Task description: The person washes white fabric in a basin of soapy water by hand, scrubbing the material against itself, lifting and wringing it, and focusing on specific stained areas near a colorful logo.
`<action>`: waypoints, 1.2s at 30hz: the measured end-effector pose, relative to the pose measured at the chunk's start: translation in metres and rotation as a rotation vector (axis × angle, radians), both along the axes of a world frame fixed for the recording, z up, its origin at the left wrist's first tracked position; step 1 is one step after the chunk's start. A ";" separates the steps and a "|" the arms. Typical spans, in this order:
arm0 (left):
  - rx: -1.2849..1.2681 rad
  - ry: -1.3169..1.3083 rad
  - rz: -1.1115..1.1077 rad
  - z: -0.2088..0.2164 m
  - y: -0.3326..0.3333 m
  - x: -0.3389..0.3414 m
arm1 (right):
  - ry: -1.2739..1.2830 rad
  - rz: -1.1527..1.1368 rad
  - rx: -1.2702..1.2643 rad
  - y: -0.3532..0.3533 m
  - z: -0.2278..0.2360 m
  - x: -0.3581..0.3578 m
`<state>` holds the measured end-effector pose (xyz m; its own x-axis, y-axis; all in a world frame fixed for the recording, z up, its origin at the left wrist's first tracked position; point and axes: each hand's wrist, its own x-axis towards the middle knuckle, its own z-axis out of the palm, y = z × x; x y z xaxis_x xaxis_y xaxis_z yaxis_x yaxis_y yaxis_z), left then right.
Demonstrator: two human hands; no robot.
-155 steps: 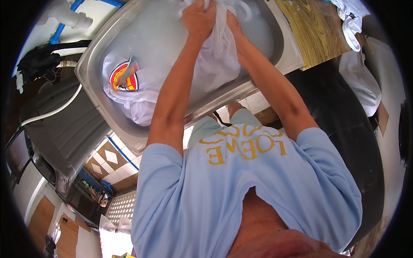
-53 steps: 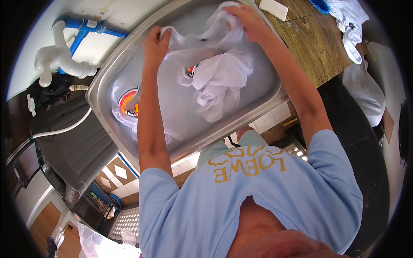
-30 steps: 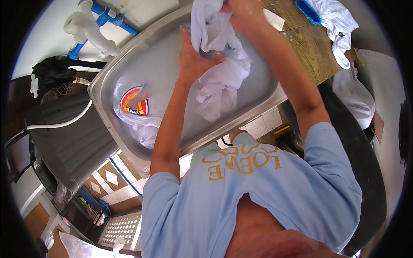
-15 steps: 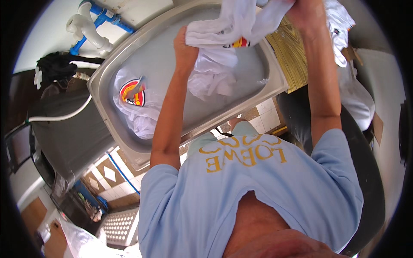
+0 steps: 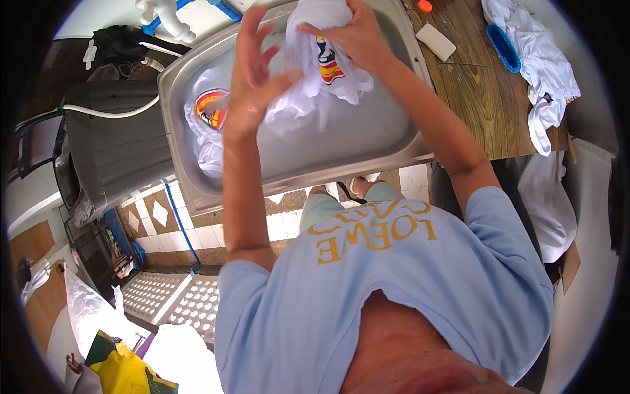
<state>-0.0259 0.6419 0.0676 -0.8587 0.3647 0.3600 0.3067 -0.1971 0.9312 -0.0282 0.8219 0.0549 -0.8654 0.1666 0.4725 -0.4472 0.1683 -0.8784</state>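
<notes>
Upper centre of the frame: a soaked white garment (image 5: 315,95) with a red, yellow and black print, bunched above the cloudy water of a stainless-steel sink (image 5: 176,131), its lower folds hanging toward the water. My right hand (image 5: 364,39) is clamped on its upper folds; my left hand (image 5: 252,82) is spread, fingers apart, just left of the cloth, blurred, and I cannot tell whether the thumb touches. Handling, by judgement: thin, limp fabric, heavier for the water, probably slippery if soapy, hardly fragile; a gathered fistful of folds should hold better than a single edge, keeping off the print. A second white garment (image 5: 210,154), similarly printed, lies at the sink's left end. Upper right: wood-grain tabletop (image 5: 476,98) beside the sink, carrying a cream soap bar (image 5: 436,43), a blue brush (image 5: 503,49) and a crumpled white cloth (image 5: 535,52) touching it. Upper left: white pipe fitting (image 5: 167,16), pale hose (image 5: 111,113) below. Lower middle: brown-and-white tiled floor (image 5: 282,226). Bottom left: yellow-and-green bag (image 5: 125,371), strong glare next to it.
</notes>
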 end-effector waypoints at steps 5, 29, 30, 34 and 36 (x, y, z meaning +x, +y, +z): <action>-0.295 0.106 0.280 -0.108 0.027 0.029 | -0.229 0.298 -0.426 -0.020 0.032 -0.008; -0.047 -0.235 0.132 -0.091 0.007 0.054 | -0.420 0.312 -1.169 0.020 -0.074 0.008; 0.078 -0.436 -0.033 -0.090 0.004 0.058 | -0.391 0.320 -1.109 0.020 -0.074 0.006; 0.904 -1.104 -0.049 -0.090 0.020 0.050 | -0.394 0.372 -0.901 0.007 -0.068 0.021; 0.949 -1.073 -0.001 -0.101 0.027 0.035 | -0.394 0.400 -0.919 0.000 -0.069 0.030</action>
